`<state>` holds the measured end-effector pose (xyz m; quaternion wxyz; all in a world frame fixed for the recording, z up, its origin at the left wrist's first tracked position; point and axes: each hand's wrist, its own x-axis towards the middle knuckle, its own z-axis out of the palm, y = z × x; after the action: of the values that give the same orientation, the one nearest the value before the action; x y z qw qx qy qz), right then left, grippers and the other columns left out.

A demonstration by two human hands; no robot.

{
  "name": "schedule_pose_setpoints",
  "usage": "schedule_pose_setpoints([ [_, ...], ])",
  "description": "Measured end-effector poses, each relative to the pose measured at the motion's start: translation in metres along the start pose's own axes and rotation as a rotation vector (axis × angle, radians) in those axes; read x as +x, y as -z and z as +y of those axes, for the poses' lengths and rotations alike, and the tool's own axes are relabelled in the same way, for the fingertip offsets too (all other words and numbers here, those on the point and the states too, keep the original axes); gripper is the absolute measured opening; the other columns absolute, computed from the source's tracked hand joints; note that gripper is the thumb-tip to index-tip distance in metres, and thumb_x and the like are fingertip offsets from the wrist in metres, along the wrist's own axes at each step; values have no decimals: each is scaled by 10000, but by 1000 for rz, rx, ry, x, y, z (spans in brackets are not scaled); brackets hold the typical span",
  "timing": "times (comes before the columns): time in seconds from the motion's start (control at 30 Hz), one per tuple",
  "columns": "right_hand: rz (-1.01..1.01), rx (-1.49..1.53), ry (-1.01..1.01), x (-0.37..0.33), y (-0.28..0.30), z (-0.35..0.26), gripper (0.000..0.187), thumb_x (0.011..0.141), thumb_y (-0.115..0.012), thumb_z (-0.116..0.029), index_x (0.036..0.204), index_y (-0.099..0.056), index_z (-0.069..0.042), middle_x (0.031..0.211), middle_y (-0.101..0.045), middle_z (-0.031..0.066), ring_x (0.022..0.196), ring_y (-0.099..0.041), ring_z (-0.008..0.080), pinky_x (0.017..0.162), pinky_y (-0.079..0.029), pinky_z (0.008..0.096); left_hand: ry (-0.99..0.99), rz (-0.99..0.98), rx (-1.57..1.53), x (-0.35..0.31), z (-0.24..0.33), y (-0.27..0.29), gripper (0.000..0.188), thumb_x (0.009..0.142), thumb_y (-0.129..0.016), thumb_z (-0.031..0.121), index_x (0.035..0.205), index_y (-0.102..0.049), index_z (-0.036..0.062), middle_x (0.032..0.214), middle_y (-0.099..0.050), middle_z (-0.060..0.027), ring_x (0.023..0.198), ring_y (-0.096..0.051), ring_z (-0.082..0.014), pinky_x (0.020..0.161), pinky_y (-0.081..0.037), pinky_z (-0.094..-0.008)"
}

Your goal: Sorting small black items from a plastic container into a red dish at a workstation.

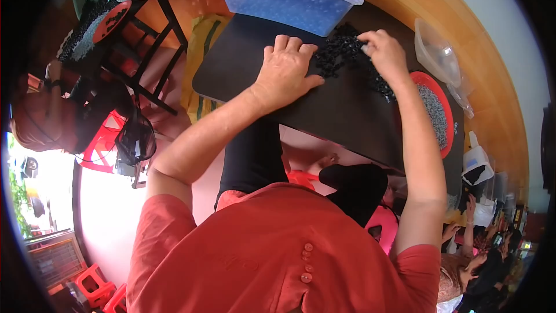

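Observation:
A loose heap of small black pieces [335,57] lies on the dark table [353,116]; their exact kind is too small to tell. My left hand [285,71] rests on the tabletop just left of the heap, fingers bent and thumb stretched out, with nothing seen in it. At the heap's right side, my right hand [384,53] has its fingers drawn together over the pieces. What those fingertips hold is too small to make out. More black pieces trail beneath the right wrist.
Behind the heap stands a translucent bluish bin [278,8] filled with black pieces. A red tray [447,117] of small grey pieces sits right of my forearm, near a clear plastic container [435,52]. Another person [58,110] works at the left; several people are at lower right.

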<state>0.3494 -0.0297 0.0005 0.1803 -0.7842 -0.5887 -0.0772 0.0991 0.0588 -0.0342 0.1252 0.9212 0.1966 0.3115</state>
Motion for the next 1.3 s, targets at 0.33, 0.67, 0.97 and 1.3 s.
schedule_pose_setpoints([
  [0.33, 48, -111, 136, -32, -2, 1, 271, 777, -709, -104, 1044, -691, -145, 966, -595, 54, 1028, -593, 270, 852, -438, 406, -36, -203, 170, 15, 13, -38, 783, 887, -574, 545, 1439, -387, 24, 1460, -383, -258, 1389, -302, -423, 1120, -225, -563],
  [0.67, 79, -172, 145, -33, -8, 3, 171, 803, -648, -80, 963, -703, -102, 990, -648, 79, 1015, -616, 277, 852, -438, 429, -21, -174, -21, 36, 42, -61, 782, 846, -668, 459, 1424, -389, 11, 1401, -434, -238, 1343, -347, -412, 1117, -262, -509],
  [0.97, 82, -153, 99, -32, -16, 15, 99, 777, -682, -71, 873, -658, -81, 932, -646, 100, 980, -611, 300, 816, -430, 439, 3, 11, -223, 35, 40, -48, 491, 750, -765, 194, 1189, -610, 41, 1230, -542, -153, 1128, -467, -355, 986, -425, -417],
  [1.3, 96, 1173, -188, -78, 50, -31, 141, 840, -609, -7, 976, -643, 6, 933, -638, 33, 888, -619, 128, 839, -467, 259, -75, 279, -723, 24, 73, -16, 303, 727, -732, -16, 1023, -690, 38, 886, -596, -82, 870, -554, -230, 671, -509, -301],
])
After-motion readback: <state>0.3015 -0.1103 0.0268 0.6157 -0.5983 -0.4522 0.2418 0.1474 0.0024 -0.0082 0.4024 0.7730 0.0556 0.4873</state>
